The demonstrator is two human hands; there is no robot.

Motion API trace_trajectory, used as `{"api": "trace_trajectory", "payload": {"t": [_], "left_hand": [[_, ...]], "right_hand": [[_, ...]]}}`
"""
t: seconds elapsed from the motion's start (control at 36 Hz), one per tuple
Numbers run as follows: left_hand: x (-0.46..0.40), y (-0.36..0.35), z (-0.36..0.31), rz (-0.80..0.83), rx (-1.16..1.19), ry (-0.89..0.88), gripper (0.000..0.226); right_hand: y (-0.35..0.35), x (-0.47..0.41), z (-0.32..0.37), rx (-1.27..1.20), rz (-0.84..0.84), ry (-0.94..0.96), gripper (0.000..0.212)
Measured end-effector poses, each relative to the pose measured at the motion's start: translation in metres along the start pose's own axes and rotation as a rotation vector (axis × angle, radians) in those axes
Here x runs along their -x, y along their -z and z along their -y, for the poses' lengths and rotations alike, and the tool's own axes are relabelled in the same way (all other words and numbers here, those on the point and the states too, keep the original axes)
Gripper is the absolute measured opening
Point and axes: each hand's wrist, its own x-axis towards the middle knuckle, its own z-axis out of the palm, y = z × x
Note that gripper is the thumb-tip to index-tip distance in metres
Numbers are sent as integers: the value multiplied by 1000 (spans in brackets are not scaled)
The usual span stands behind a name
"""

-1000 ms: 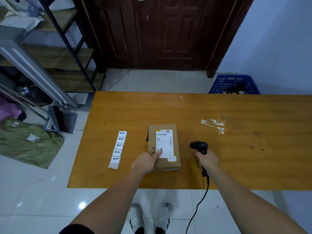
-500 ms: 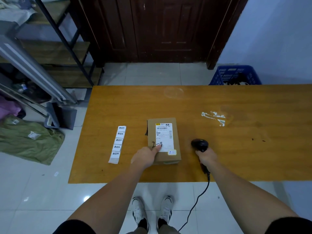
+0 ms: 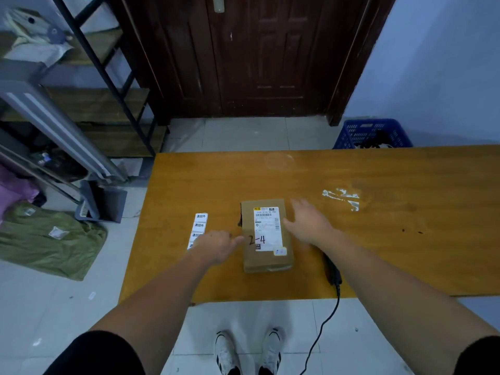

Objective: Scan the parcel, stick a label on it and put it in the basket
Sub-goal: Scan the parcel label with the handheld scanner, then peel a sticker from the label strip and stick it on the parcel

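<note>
A brown cardboard parcel (image 3: 266, 255) lies flat on the wooden table (image 3: 378, 239), its white shipping label with "2-4" written on it facing up. My left hand (image 3: 217, 246) rests at the parcel's left edge, thumb touching it, partly covering a strip of white labels (image 3: 199, 224). My right hand (image 3: 308, 223) hovers open over the parcel's right side, fingers spread and blurred. The black corded scanner (image 3: 332, 272) lies on the table under my right forearm, mostly hidden. The blue basket (image 3: 372, 132) stands on the floor beyond the table's far edge.
A dark wooden door (image 3: 243, 58) is straight ahead. Metal shelving (image 3: 81, 90) and a green bag (image 3: 48, 239) occupy the floor at left. White tape residue (image 3: 343, 197) marks the tabletop. The scanner cable (image 3: 322, 328) hangs off the near table edge above my shoes.
My right hand has let go of the scanner, left it on the table and moved left and forward over the parcel. My left hand slid slightly left along the parcel's edge.
</note>
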Motion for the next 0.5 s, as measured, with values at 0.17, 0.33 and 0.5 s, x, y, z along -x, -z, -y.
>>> {"api": "trace_trajectory", "payload": {"t": [0.17,0.33,0.5], "left_hand": [[10,16,33,110,-28,-34,73],[20,11,66,81,-115,-74,67],[20,-7,105,45,-129,-54,63]], "right_hand": [[-16,4,88,119,194,321,56],[-59,7,142,213,290,436,67],[-90,2,161,212,381,405,63]]}}
